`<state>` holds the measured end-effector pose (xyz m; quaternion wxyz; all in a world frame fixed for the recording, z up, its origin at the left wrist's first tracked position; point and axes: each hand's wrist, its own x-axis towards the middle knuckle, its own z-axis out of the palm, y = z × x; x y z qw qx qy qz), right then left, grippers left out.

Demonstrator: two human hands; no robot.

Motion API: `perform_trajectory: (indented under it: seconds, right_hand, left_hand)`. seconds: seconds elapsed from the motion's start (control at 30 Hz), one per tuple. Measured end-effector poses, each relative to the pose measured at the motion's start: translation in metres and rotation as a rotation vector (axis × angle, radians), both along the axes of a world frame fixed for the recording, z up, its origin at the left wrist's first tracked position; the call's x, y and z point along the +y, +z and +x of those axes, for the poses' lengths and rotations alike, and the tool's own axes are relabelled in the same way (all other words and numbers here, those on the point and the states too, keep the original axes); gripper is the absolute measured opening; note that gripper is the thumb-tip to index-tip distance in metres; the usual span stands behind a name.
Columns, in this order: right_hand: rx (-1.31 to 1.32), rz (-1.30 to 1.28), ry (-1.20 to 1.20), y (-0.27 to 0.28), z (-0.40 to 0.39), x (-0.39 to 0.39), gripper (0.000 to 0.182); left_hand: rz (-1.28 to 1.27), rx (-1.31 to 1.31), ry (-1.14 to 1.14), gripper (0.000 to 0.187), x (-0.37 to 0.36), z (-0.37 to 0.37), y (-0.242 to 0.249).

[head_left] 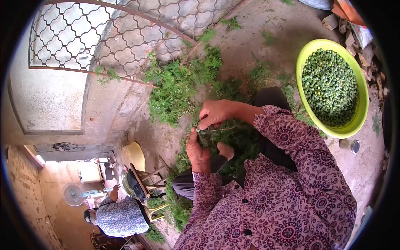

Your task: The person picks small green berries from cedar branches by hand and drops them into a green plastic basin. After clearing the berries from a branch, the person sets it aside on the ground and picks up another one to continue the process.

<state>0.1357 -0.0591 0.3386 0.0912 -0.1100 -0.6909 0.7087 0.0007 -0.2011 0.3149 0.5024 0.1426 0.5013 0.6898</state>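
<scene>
My left hand and my right hand meet in front of me, fingertips pinched close together. Between them is a green plant sprig, its thin pale stem trailing to the right below my right hand. A small pale-green bit shows at the fingertips; its exact shape is too small to make out. Just past my hands lies a heap of feathery green plants on the ground. More of the greenery lies under my hands and around my bare foot.
A yellow-green tub full of small green pods stands on my right, with a metal tin beside it. A wire-mesh gate is at upper left. Another person sits at lower left near a fan and a yellow basin.
</scene>
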Motion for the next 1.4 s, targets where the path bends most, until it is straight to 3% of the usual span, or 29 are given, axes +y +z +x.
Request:
perform_trajectory:
  seconds: [0.27,0.3,0.37,0.47,0.63,0.7,1.03,1.3,1.4]
  right_hand:
    - [0.03,-0.028,0.178,0.012,0.012,0.001,0.028]
    - [0.031,-0.031,0.182,0.016,0.019,-0.001,0.028]
    - [0.157,-0.361,0.153,0.024,0.034,0.0,0.022]
    - [0.177,-0.521,0.117,0.025,0.034,-0.001,0.019]
    - [0.048,-0.446,0.146,0.008,0.014,-0.006,0.026]
    - [-0.072,-0.174,-0.033,0.004,0.012,-0.01,0.032]
    - [-0.093,-0.206,-0.131,-0.009,-0.002,-0.011,0.042]
    - [-0.008,-0.207,-0.125,-0.012,-0.002,-0.011,0.031]
    - [0.002,-0.212,-0.133,-0.012,-0.004,-0.011,0.031]
  left_hand:
    - [-0.009,0.091,0.002,0.03,0.004,-0.015,-0.015]
    - [-0.049,-0.005,0.046,0.027,0.003,-0.021,-0.014]
    - [-0.088,-0.1,0.085,0.025,0.003,-0.025,-0.011]
    - [-0.114,-0.125,0.066,0.022,-0.009,-0.018,-0.005]
    - [-0.116,-0.203,0.209,0.022,0.015,0.001,0.006]
    - [-0.112,-0.195,0.205,0.023,0.017,0.004,0.008]
    - [-0.089,-0.072,0.217,0.02,0.022,0.027,0.021]
    - [-0.088,-0.155,0.254,0.02,0.02,0.021,0.019]
    - [-0.043,-0.189,0.174,0.02,0.019,0.021,0.017]
